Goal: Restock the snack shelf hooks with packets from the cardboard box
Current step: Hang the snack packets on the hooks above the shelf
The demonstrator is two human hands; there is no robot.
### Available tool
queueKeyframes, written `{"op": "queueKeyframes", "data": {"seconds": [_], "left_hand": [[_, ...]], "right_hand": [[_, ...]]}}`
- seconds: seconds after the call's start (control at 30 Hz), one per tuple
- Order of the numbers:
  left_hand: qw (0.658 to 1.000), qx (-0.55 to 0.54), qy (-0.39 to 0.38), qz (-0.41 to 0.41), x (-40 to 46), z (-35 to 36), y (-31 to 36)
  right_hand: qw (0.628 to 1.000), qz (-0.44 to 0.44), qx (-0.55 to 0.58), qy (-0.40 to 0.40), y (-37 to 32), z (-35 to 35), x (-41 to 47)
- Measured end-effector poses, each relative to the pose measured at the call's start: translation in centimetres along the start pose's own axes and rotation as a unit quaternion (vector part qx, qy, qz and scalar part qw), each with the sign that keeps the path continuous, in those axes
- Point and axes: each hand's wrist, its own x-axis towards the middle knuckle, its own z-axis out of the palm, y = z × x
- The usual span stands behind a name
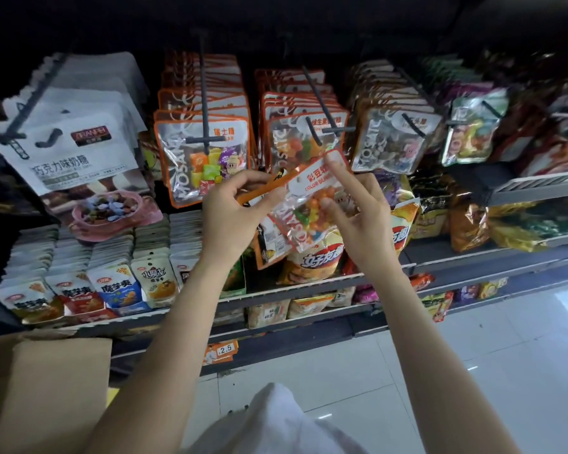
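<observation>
A clear orange-edged candy packet (310, 204) with colourful sweets is held tilted between both hands, just below the hooks. My left hand (233, 217) pinches its upper left edge. My right hand (358, 211) holds its right side, index finger stretched up along the white header. Right above it a black hook (320, 108) carries a row of like packets (304, 132). A neighbouring hook (205, 103) to the left holds cube-candy packets (204, 158). The cardboard box (43, 388) stands at the lower left, its flap open and its inside hidden.
White chocolate-candy bags (73, 149) hang at the far left, more clear packets (391, 139) at the right. Below, a shelf (276, 294) bears rows of small snack packs (112, 283) and chip bags (312, 260). A white tiled floor (473, 355) lies at the lower right.
</observation>
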Motion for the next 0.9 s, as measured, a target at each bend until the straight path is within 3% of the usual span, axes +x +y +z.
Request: {"op": "queueKeyframes", "data": {"seconds": [0.27, 0.8, 0.9], "left_hand": [[0.996, 0.055, 0.03, 0.059, 2.0, 0.5, -0.4], [0.995, 0.069, 0.055, 0.055, 3.7, 1.1, -1.2], [0.992, 0.09, 0.07, 0.052, 3.6, 0.7, -1.5]], "right_hand": [[0.997, 0.027, -0.021, 0.066, 0.4, 1.4, 1.8], [0.988, 0.105, -0.066, 0.098, 0.2, 2.0, 4.1], [0.984, 0.1, -0.116, 0.093, 0.5, 2.6, 5.4]]}}
